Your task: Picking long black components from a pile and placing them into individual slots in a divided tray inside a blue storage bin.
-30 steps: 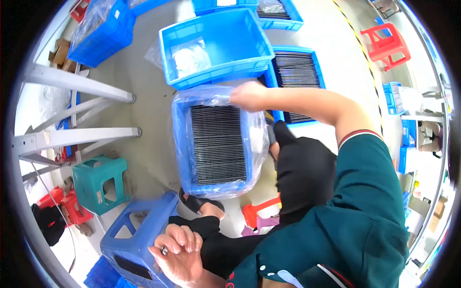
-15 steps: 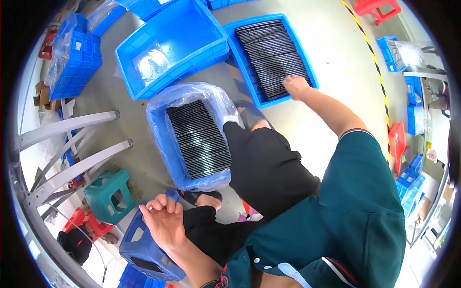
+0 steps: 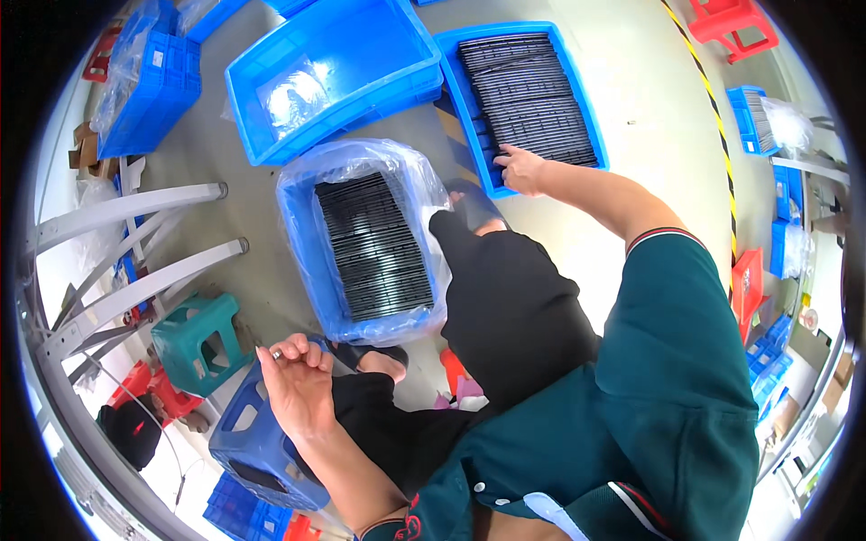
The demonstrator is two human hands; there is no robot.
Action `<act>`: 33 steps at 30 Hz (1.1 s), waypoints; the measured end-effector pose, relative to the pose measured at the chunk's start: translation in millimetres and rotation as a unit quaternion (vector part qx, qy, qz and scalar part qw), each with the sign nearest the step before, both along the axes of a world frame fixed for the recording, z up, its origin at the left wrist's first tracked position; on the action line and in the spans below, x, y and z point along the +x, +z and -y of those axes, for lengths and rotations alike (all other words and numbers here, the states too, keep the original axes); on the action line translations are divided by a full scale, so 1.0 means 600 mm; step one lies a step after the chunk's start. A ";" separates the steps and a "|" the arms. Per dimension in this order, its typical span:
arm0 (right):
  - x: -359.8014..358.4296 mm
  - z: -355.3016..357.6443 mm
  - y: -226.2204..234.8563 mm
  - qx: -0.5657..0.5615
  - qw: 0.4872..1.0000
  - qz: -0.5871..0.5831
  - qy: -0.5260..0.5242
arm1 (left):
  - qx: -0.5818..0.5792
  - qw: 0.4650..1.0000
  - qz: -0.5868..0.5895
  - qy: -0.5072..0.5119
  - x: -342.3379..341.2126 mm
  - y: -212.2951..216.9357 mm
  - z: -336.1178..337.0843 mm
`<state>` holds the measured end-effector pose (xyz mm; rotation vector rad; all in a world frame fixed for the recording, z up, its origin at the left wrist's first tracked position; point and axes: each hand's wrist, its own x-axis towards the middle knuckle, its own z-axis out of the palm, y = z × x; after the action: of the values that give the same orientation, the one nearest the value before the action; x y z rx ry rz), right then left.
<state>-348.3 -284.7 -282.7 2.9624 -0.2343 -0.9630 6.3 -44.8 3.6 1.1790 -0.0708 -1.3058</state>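
My right hand (image 3: 521,169) reaches forward into a blue tray (image 3: 469,99) filled with rows of thin black strips (image 3: 528,90); its fingers touch the near rows, and whether it grips one I cannot tell. My left hand (image 3: 296,386) rests with curled fingers on the top of a blue plastic stool (image 3: 248,442) at my left side. Between the two hands, a blue bin lined with a clear plastic bag (image 3: 302,225) stands on the floor, packed with black strips (image 3: 372,243). My knee in black trousers (image 3: 505,298) sits beside it.
A large blue bin (image 3: 271,90) holding a clear bag stands at the back. Grey metal frame legs (image 3: 135,270), a teal stool (image 3: 194,338) and red stools (image 3: 149,388) crowd the left. More blue crates (image 3: 753,108) and a red stool (image 3: 740,22) lie right, past a yellow-black floor line (image 3: 699,72).
My right hand has left the bagged bin's rim and reached further out into the tray of black strips. The view has swung so the bins sit more to the left.
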 end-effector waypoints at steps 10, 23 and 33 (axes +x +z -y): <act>-0.030 -0.013 0.041 0.139 0.973 0.116 -0.141 | -0.008 1.000 -0.003 -0.011 -0.001 -0.001 -0.004; -0.135 0.021 0.056 0.140 0.850 0.109 -0.496 | 0.001 1.000 0.005 -0.014 -0.003 -0.013 0.001; -0.176 0.007 -0.012 0.033 0.866 0.129 -0.482 | -0.001 1.000 -0.002 0.005 -0.006 -0.020 0.000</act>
<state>-453.6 -289.0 -290.1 2.9428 -1.8282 -0.5401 2.7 -44.6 -8.6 1.1742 -0.0630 -1.2981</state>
